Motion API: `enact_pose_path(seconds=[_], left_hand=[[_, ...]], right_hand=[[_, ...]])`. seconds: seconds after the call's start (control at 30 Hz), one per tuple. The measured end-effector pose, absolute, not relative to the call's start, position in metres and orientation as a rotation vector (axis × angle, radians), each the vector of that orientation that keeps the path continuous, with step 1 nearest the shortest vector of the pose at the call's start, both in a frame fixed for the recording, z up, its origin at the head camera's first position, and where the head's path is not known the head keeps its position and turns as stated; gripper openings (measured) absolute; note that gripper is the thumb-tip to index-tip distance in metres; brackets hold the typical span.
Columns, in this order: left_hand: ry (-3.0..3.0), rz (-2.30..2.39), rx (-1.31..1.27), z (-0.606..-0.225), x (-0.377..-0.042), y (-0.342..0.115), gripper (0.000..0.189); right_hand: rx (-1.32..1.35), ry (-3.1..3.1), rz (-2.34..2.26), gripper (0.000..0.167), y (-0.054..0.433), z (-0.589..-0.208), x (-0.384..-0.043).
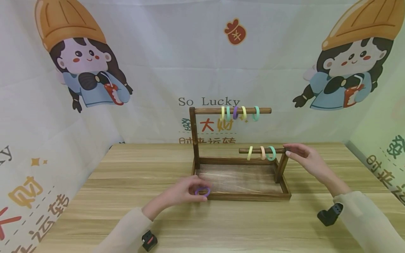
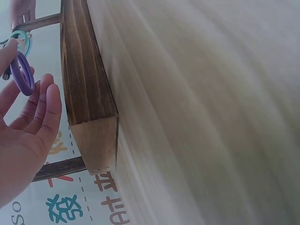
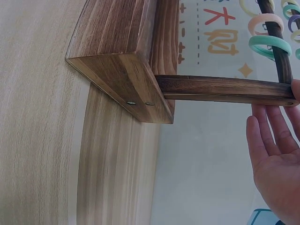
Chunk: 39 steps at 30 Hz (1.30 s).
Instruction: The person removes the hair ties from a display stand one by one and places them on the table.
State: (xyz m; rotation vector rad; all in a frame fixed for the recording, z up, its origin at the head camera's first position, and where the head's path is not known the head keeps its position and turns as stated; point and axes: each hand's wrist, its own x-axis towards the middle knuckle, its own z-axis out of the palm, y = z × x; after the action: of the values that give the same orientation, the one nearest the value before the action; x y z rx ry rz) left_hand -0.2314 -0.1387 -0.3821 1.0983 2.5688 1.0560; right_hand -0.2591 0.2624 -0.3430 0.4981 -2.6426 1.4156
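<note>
My left hand (image 1: 186, 189) pinches a purple ring (image 1: 202, 192) between thumb and fingers, just above the front left corner of a dark wooden rack (image 1: 250, 196). The same purple ring (image 2: 22, 74) shows clearly in the left wrist view. At the rack's right side my right hand (image 1: 306, 159) grips the top of the short post (image 1: 281, 168), thumb in front and fingers behind. From that post a lower bar (image 1: 243, 150) reaches left, carrying a yellow ring (image 1: 250, 153), a peach ring (image 1: 262, 153) and a teal ring (image 1: 271, 153).
An upper bar (image 1: 205, 111) on a tall left post (image 1: 194, 140) holds several rings in yellow, teal and purple. The rack's tray base stands on a wood-grain table (image 1: 142, 165). Behind it hangs a printed cloth (image 1: 158, 70) with cartoon figures and lettering.
</note>
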Motion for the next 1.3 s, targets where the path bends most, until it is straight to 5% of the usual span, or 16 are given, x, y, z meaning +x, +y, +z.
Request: enact_pose_path(seconds=[1.3], left_hand=[[2.589, 1.003, 1.034, -0.405, -0.207, -0.192, 0.041]], right_hand=[[0.489, -2.657, 1.395, 0.048, 0.263, -0.343, -0.260]])
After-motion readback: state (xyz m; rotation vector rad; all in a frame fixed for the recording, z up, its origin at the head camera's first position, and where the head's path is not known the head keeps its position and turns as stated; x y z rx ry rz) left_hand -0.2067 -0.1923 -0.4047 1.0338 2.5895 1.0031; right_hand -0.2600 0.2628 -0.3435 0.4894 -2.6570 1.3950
